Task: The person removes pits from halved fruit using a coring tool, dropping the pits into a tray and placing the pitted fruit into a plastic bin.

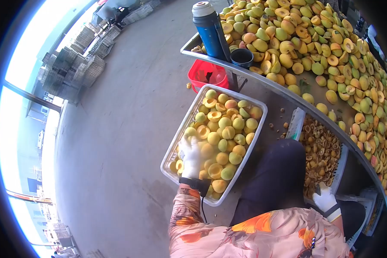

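My left hand [190, 158], in a white glove, reaches into a white plastic crate [164, 161] of halved peaches [213, 138]. Its fingers are stretched out over the fruit at the crate's left side, touching or very near a peach half; some fruit beside the hand is blurred. Low on the right, my right hand [325, 198], also gloved, is closed beside my leg. A small dark thing shows at its fingers, too small to name. Just beyond this hand lies a heap of brown peach stones [320, 150] in a white crate under the table.
A metal-edged table [284, 91] on the right bears a large pile of halved peaches [331, 56]. At its corner stand a blue thermos [210, 36] and a dark cup [241, 57]. A red bucket [198, 74] sits below. Stacked crates [75, 66] stand far left.
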A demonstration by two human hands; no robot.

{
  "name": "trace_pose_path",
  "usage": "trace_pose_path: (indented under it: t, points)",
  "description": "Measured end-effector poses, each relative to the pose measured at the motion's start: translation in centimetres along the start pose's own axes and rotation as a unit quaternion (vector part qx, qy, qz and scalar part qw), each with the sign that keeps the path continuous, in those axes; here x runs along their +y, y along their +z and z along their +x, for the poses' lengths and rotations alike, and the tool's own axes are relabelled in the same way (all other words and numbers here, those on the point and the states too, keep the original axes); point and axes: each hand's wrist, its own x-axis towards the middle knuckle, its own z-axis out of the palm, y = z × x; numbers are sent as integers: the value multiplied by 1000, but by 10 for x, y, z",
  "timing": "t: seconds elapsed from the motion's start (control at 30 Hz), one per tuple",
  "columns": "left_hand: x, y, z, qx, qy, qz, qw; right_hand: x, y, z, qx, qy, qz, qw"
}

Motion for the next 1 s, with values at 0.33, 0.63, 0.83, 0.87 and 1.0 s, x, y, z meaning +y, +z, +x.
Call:
trace_pose_path:
  t: [0.33, 0.63, 0.83, 0.87, 1.0]
  points:
    - [-17, 51, 3, -154, 119, 335, 922, -13, -4, 13, -113, 95, 23, 989]
    - [-11, 37, 10, -102, 95, 279, 950, -5, 6, 21, -136, 95, 38, 985]
    - [11, 17, 34, -234, 100, 300, 919, -7, 12, 26, -135, 84, 58, 986]
    - [9, 17, 35, -227, 102, 292, 923, -8, 11, 27, -142, 97, 59, 983]
    - [-5, 27, 35, -198, 151, 288, 925, -8, 9, 28, -173, 115, 63, 976]
